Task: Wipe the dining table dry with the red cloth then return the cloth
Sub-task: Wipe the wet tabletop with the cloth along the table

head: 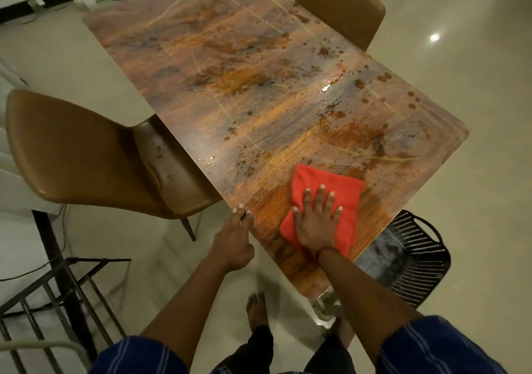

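The brown wood-patterned dining table (259,91) carries water drops and wet patches over most of its top. The red cloth (342,189) lies folded near the table's near corner. My right hand (316,221) presses flat on the cloth, fingers spread. My left hand (234,241) rests at the table's near left edge, its fingertips curled on the rim.
A brown chair (80,154) stands at the table's left side with drops on its seat. Another brown chair (342,7) is at the far right side. A black mesh chair (414,261) sits under the near right edge. Metal frames (57,293) stand at lower left.
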